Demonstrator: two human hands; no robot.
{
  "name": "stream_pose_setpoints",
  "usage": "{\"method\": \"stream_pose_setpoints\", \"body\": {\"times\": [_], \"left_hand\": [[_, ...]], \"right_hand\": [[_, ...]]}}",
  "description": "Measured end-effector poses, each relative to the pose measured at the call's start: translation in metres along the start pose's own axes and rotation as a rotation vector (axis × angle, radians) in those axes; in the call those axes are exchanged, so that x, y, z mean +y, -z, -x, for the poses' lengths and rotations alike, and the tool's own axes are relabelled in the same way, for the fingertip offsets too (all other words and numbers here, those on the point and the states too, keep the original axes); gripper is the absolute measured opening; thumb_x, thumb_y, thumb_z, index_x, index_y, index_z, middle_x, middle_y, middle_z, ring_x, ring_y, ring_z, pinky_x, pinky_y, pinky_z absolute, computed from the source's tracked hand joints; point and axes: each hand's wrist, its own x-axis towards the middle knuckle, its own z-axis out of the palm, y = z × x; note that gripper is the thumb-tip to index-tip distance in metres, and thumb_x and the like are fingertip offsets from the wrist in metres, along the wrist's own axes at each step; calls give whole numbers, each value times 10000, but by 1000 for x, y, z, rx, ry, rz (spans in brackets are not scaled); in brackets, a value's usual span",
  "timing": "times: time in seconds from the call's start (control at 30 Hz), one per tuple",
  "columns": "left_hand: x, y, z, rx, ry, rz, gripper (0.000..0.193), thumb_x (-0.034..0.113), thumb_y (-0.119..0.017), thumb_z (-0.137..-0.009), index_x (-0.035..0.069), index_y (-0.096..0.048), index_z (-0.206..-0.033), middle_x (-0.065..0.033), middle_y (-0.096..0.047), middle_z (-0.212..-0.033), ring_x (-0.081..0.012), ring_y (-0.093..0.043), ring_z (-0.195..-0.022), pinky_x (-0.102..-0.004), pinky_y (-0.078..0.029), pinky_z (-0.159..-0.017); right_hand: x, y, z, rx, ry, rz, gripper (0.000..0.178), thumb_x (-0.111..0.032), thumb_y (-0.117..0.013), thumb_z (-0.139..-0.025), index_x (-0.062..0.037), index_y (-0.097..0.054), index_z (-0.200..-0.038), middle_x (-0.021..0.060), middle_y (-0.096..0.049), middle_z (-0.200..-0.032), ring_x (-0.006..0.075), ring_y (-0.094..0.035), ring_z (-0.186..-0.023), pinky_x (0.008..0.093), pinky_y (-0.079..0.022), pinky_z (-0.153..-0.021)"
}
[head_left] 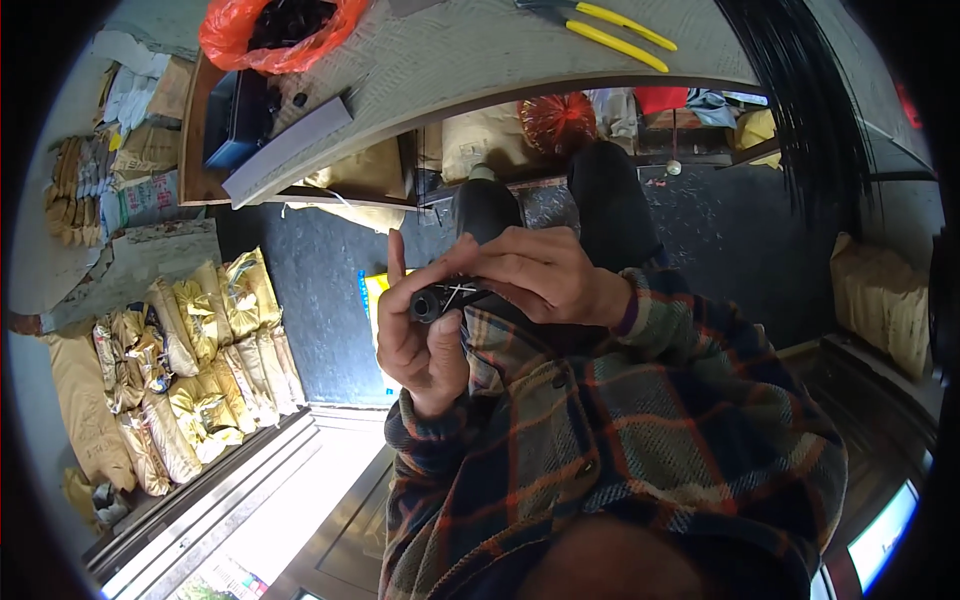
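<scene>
In front of my body, my left hand [420,345] is closed round a short black tube-like part [427,304] with a round hole in its end. One finger of this hand sticks up, away from the part. Thin pale slivers or marks show on the black surface beside the hole; I cannot tell which. My right hand [548,272] reaches over from the right, its fingers bent together against the part's far end. Whatever lies under those fingertips is hidden.
Yellow-handled pliers [610,35] and a red plastic bag [285,40] of dark pieces lie on the workbench [450,60] ahead. A bundle of long black strands [810,100] hangs over its right side. Brown paper packages [190,350] are stacked at left. An open drawer [195,150] holds a blue box.
</scene>
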Motion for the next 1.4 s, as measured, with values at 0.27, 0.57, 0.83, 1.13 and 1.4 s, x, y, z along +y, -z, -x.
{"method": "stream_pose_setpoints", "body": {"times": [0.27,0.57,0.83,1.13,1.4], "left_hand": [[-5,-6,-4,48,85,124,292,186,-676,-767,-26,-564,-933,-104,-653,-862,-253,-600,-985,-522,-107,-1076],[-26,-7,-20,-217,-70,260,296,276,-724,-715,47,-588,-845,-54,-639,-782,-221,-602,-861,-505,-162,-1055],[-10,-32,-12,77,144,435,593,593,-468,-808,10,-469,-920,-35,-405,-601,-126,-382,-501,-253,-326,-472],[-23,-13,-12,-56,117,499,616,633,-430,-802,19,-470,-785,-61,-444,-627,-117,-378,-497,-232,-318,-485],[-26,-11,1,50,217,411,617,603,-374,-860,1,-493,-805,-34,-464,-647,-103,-424,-554,-245,-346,-521]], "right_hand": [[4,6,-2,10,-17,-106,226,-8,-677,-684,-15,-631,-905,113,-617,-823,242,-632,-689,302,-496,-559],[12,29,-3,-211,-81,-222,204,34,-634,-685,17,-607,-887,135,-608,-859,284,-610,-731,324,-480,-612],[96,125,-67,12,-103,1166,223,-258,-616,-808,-58,-551,-882,68,-581,-870,265,-578,-853,356,-470,-706],[126,147,-84,-110,-11,1334,261,-351,-591,-820,-97,-536,-851,56,-527,-745,226,-580,-704,315,-477,-618],[-35,91,-71,-476,130,874,260,-187,-603,-818,-148,-602,-1075,55,-448,-1205,170,-479,-1073,378,-365,-919]]}}
